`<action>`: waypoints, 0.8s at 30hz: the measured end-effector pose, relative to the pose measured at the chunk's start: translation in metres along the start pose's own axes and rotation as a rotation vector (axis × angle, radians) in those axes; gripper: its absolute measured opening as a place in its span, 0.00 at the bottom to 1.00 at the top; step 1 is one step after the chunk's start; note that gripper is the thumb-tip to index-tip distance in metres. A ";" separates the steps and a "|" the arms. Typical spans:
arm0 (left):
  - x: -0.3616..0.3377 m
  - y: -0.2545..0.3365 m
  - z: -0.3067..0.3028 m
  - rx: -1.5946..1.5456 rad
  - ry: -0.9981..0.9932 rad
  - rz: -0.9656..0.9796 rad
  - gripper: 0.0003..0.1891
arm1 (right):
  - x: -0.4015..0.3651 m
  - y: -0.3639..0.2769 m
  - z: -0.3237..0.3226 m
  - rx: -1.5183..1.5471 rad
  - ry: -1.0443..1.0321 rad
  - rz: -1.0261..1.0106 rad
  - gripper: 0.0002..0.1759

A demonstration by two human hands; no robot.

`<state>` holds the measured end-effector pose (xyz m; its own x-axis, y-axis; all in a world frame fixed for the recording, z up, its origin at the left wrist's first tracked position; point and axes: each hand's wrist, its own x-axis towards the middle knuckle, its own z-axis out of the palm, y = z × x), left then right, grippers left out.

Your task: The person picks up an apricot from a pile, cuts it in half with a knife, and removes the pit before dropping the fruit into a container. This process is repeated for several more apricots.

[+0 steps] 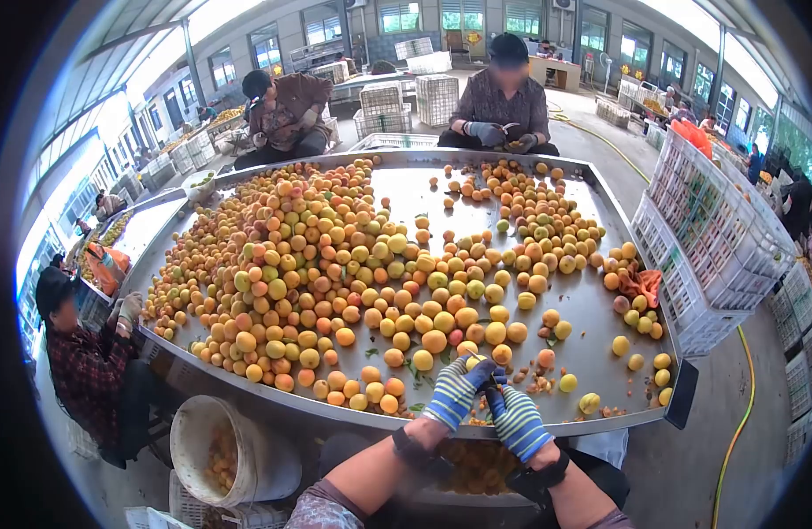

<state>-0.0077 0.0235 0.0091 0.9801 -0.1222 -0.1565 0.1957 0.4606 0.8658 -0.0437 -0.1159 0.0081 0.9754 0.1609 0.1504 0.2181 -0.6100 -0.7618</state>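
Note:
My left hand (456, 392), in a blue and yellow striped glove with dark fingertips, is closed on a yellow apricot (474, 361) above the table's near edge. Close beside it, my right hand (519, 419) wears a matching glove, its fingers curled in towards the same fruit. What the right fingers grip is too small and hidden to make out. Around both hands lie loose apricots (433, 341) and small torn fruit pieces (538, 381) on the metal table (582, 353).
A large heap of apricots (282, 238) covers the table's left and middle. An orange cloth (639, 284) lies at the right edge. White crates (714, 220) are stacked beyond it. A white bucket (269, 458) holds fruit pieces below left. Co-workers (503, 101) sit around the table.

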 end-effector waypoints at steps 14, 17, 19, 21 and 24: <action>0.003 0.001 -0.008 -0.030 -0.152 0.011 0.12 | -0.008 0.001 0.005 0.569 -0.145 0.201 0.20; 0.004 0.002 -0.004 0.201 -0.145 0.098 0.20 | -0.005 -0.003 -0.003 0.505 -0.086 0.147 0.18; 0.001 0.011 0.001 0.308 -0.028 0.223 0.31 | -0.006 0.007 0.000 0.357 -0.009 0.072 0.16; -0.004 0.023 0.005 0.372 -0.027 0.272 0.38 | -0.005 -0.004 -0.007 -0.080 0.140 -0.084 0.15; 0.003 0.019 -0.003 0.483 -0.026 0.356 0.40 | -0.004 -0.031 -0.021 -0.114 0.105 -0.062 0.15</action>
<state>-0.0012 0.0342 0.0235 0.9803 -0.0582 0.1888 -0.1876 0.0260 0.9819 -0.0542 -0.1134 0.0444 0.9565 0.1231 0.2646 0.2746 -0.6865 -0.6733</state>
